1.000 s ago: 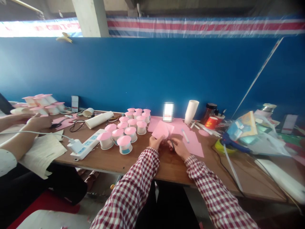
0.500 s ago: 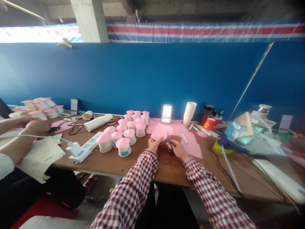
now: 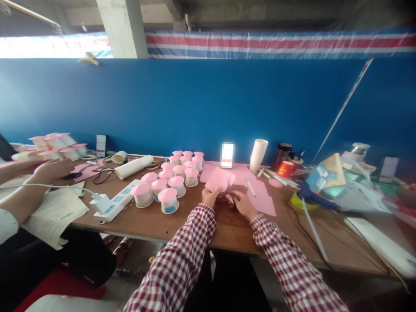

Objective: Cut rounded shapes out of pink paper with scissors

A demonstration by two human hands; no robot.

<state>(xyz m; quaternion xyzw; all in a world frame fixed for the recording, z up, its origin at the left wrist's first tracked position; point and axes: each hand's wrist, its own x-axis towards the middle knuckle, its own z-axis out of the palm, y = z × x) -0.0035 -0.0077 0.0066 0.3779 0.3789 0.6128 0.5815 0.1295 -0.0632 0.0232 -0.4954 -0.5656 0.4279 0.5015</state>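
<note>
In my left hand (image 3: 210,197) is a piece of pink paper (image 3: 217,179), pinched at its lower edge between thumb and fingers. My right hand (image 3: 244,204) grips a pair of dark-handled scissors (image 3: 233,199), whose blades meet the paper's right side. More pink sheets (image 3: 261,197) lie on the table behind and to the right, with a pale marker-like stick (image 3: 250,186) on them. To my left stand rows of white paper cups (image 3: 169,207) topped with pink discs. Fingers partly hide the scissors.
A white power strip (image 3: 117,201) and a paper roll (image 3: 134,167) lie left. A co-worker's arms (image 3: 35,182) reach in there. Stacked white cups (image 3: 258,155), a red paper cup (image 3: 285,169), a plastic bag (image 3: 360,190) and cables are to the right.
My hands, the pink paper and the scissors stay almost in place. At the left, the co-worker's hands have shifted slightly.
</note>
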